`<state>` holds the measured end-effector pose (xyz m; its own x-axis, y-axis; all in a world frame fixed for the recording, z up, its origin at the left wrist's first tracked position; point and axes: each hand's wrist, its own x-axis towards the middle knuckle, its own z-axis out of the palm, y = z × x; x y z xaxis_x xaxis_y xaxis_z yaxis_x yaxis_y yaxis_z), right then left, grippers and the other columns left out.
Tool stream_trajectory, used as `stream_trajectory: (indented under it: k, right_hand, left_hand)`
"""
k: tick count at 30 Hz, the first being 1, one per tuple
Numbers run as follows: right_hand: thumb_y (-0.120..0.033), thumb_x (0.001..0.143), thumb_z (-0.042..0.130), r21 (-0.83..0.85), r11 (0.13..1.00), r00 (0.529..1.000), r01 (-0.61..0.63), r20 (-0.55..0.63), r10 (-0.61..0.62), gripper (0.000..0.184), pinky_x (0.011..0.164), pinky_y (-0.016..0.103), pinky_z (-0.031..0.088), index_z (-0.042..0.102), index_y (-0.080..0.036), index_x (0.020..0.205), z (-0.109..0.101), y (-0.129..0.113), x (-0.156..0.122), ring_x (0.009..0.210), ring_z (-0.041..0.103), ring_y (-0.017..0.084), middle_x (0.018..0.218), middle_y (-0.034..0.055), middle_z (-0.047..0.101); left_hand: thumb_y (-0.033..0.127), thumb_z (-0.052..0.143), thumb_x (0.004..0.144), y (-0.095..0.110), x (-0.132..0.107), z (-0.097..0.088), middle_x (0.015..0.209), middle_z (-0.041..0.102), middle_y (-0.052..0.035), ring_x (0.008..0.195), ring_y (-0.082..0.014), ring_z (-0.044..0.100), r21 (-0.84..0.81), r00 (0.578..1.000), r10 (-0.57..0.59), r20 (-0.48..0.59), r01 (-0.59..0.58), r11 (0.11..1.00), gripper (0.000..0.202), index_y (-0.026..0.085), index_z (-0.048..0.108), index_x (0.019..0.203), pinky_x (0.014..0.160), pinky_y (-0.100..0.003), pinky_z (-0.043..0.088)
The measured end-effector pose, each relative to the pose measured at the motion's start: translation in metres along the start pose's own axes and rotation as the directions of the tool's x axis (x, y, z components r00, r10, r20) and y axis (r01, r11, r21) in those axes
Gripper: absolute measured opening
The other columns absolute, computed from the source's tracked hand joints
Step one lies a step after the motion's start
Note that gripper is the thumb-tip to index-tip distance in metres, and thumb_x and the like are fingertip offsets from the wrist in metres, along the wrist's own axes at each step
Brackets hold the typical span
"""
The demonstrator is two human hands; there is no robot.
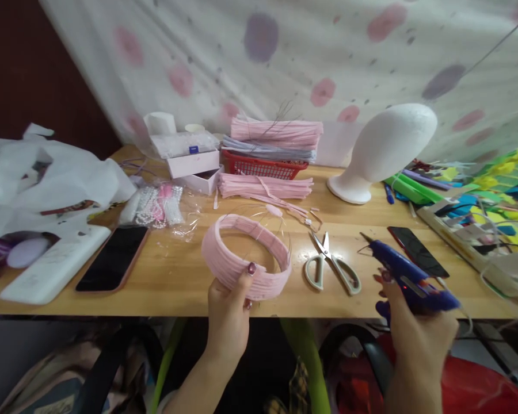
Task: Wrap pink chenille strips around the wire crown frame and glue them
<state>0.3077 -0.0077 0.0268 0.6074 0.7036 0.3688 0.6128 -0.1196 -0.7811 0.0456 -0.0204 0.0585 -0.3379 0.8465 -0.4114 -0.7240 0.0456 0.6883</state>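
Observation:
My left hand pinches the near wall of a pink ring made of pipe cleaners laid side by side, thumb inside the rim. The ring is tilted above the table's front edge, and thin wires stick out around it. In my right hand is a blue glue gun, its nozzle pointing up and left, with a small red light on its body. My fingers wrap its handle. Between the two hands lie scissors with pale handles, blades slightly apart.
Pink pipe cleaners lie before a red basket holding more bundles. A white foam head stands at the back right. Phones lie on both sides. Beads, white boxes and a power strip are on the table.

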Motion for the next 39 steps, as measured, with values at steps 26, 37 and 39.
stream_trajectory:
  k: [26,37,39]
  right_hand:
    - [-0.063,0.096,0.05,0.5,0.818,0.689,0.283,0.488,-0.536,0.055,0.045,0.029,0.036,0.058,-0.021,0.061,0.009,-0.088,-0.073,0.049,0.052,0.015,0.054,0.0001,0.054]
    - [-0.06,0.096,0.054,0.49,0.826,0.692,0.279,0.494,-0.527,0.052,0.044,0.029,0.035,0.057,-0.021,0.061,0.009,-0.09,-0.073,0.047,0.05,0.014,0.054,-0.0012,0.051]
    - [-0.058,0.095,0.056,0.486,0.828,0.689,0.281,0.499,-0.526,0.05,0.045,0.029,0.035,0.057,-0.021,0.061,0.008,-0.088,-0.073,0.049,0.051,0.015,0.054,-0.0011,0.052]
  left_hand:
    - [0.037,0.093,0.057,-0.007,-0.007,0.004,0.07,0.072,0.0016,0.064,-0.0122,0.066,0.037,1.0,-0.006,-0.008,0.006,0.999,0.03,0.019,0.074,0.071,0.055,-0.019,0.05]
    - [0.032,0.096,0.049,-0.004,-0.008,0.008,0.063,0.068,0.0027,0.053,-0.0094,0.059,-0.012,0.996,-0.063,-0.063,0.063,0.998,0.035,0.019,0.072,0.07,0.042,-0.015,0.039]
    - [0.034,0.096,0.051,-0.005,-0.008,0.008,0.064,0.068,0.0029,0.054,-0.009,0.06,-0.008,0.998,-0.056,-0.038,0.056,0.998,0.035,0.019,0.072,0.071,0.043,-0.014,0.039]
